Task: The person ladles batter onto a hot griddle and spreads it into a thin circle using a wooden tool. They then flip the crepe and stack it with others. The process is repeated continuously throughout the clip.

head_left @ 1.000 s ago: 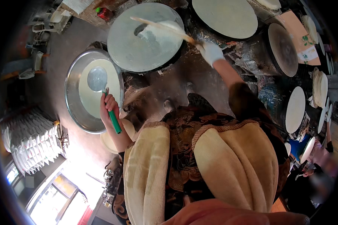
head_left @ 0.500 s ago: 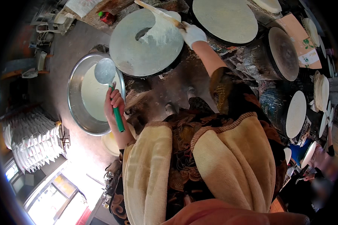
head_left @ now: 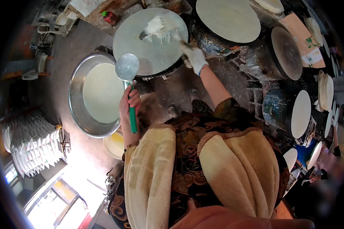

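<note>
My left hand (head_left: 129,102) grips the green handle (head_left: 133,118) of a metal ladle, its round bowl (head_left: 127,67) held over the near left edge of a large round griddle (head_left: 148,57). Beside it, a steel basin (head_left: 76,103) holds pale batter (head_left: 102,91). My right hand (head_left: 193,57), in a white glove, is closed on a wooden spreader, blurred by motion, at the griddle's right edge. A patch of white batter (head_left: 156,28) lies around a dark hole on that griddle.
Round plates coated pale (head_left: 227,17) (head_left: 300,112), a bare dark griddle (head_left: 286,53), cardboard (head_left: 290,26) and stacked flatbreads (head_left: 325,91) line the right. A red bottle (head_left: 111,18) stands behind. A yellow tub (head_left: 112,147) sits below the basin. A person (head_left: 321,168) works at lower right.
The ladle has moved right, from over the basin to the griddle's edge. The spreader swept left across the batter, then back down to the right; its motion now blurs it.
</note>
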`<action>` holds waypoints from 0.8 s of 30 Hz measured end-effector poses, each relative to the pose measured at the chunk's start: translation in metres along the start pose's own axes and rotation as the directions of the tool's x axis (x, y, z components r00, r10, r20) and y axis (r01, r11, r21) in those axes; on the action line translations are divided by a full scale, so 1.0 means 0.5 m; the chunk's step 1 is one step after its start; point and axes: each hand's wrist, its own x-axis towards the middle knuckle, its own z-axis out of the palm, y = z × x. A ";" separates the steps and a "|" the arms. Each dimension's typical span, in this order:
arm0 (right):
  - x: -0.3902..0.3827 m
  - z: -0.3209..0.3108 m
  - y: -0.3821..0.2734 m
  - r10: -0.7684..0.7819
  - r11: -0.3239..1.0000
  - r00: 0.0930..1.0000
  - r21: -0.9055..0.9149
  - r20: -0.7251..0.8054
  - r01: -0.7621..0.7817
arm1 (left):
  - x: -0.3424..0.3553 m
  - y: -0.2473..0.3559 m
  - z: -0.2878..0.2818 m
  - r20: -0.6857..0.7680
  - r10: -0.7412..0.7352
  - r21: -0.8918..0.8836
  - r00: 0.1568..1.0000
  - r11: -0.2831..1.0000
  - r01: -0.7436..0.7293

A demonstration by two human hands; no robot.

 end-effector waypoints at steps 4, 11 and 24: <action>0.019 -0.020 0.062 -0.029 0.986 0.996 -0.164 -0.080 0.016 | 0.030 -0.010 0.009 -0.044 -0.024 0.054 0.999 0.998 0.026; 0.135 -0.065 -0.036 -0.014 0.982 1.000 -0.190 0.015 0.016 | 0.140 0.041 0.013 -0.107 -0.085 0.202 0.991 0.974 0.105; -0.033 -0.048 0.068 -0.005 0.952 0.997 -0.304 -0.083 -0.020 | 0.312 0.060 0.037 -0.135 0.388 0.625 0.912 0.747 -0.225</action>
